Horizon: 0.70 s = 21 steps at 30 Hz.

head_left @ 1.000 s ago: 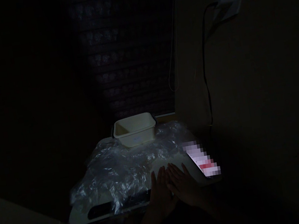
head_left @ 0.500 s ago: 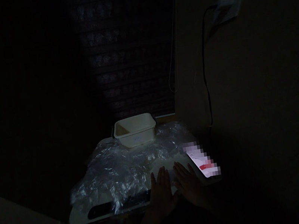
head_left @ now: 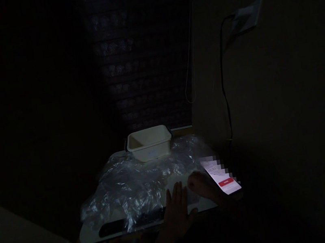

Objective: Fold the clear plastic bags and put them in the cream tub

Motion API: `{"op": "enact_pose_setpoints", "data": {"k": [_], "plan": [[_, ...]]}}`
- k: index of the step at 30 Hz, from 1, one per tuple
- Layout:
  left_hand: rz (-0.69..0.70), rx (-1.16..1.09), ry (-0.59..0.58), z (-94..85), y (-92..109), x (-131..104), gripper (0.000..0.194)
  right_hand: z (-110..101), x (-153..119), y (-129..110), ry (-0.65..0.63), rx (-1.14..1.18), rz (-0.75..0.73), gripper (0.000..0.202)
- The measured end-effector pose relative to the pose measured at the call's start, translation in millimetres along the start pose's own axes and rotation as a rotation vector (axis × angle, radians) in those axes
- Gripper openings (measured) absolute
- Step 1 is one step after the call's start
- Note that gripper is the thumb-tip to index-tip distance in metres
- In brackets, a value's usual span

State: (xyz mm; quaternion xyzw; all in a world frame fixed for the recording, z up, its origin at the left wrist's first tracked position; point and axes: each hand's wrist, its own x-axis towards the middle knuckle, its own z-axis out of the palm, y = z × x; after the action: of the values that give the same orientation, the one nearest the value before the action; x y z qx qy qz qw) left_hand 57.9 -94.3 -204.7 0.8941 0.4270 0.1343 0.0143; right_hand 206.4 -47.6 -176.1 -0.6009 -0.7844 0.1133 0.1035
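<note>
In the dim light, my left hand (head_left: 178,207) lies flat with its fingers stretched out over a pale, flat patch (head_left: 174,179), perhaps plastic or paper; I cannot tell which. Just right of it, my right hand (head_left: 202,185) is curled closed over the same patch, and whatever its fingers may hold is hidden. Crinkled clear plastic (head_left: 136,187) spreads to the left of both hands and behind them. A lit phone (head_left: 226,181) lies to the right of my right hand.
A cream plastic tub (head_left: 151,152) stands on the plastic at the back. The white tabletop (head_left: 89,233) has a long dark slot near its front edge. A black cable (head_left: 223,83) runs down the right wall from a socket (head_left: 246,18). Dark blinds (head_left: 142,71) hang behind.
My right hand has gone from flat with fingers stretched to curled closed. My left hand stays flat in nearly the same place. The view has shifted slightly.
</note>
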Motion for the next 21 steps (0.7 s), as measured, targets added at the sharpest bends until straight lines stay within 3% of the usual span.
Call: {"op": "enact_pose_setpoints", "data": {"k": [4,9,11,14,18,21], "plan": [[-0.082,-0.291,0.058,-1.2,-1.2,1.5,0.056,2.6,0.4,3.6,0.033,0.014,-0.029,0.017],[-0.439,-0.835,0.29,-4.3,-8.6,13.4,0.044,-5.6,-2.9,8.4,0.078,0.214,-0.103,0.014],[-0.524,-0.98,0.316,-9.5,-12.3,18.9,0.031,-12.6,-4.7,8.0,0.097,0.381,-0.143,0.012],[-0.548,-1.054,0.32,-19.3,-15.2,24.4,0.015,-22.1,-7.2,5.2,0.082,0.584,-0.175,0.01],[-0.557,-1.061,0.354,-30.5,-13.8,26.9,0.016,-27.5,-6.2,0.5,0.033,0.768,-0.117,0.021],[-0.561,-1.046,0.368,-38.0,-14.0,27.6,0.017,-29.6,-1.1,-2.5,0.013,0.775,-0.118,0.012]]}}
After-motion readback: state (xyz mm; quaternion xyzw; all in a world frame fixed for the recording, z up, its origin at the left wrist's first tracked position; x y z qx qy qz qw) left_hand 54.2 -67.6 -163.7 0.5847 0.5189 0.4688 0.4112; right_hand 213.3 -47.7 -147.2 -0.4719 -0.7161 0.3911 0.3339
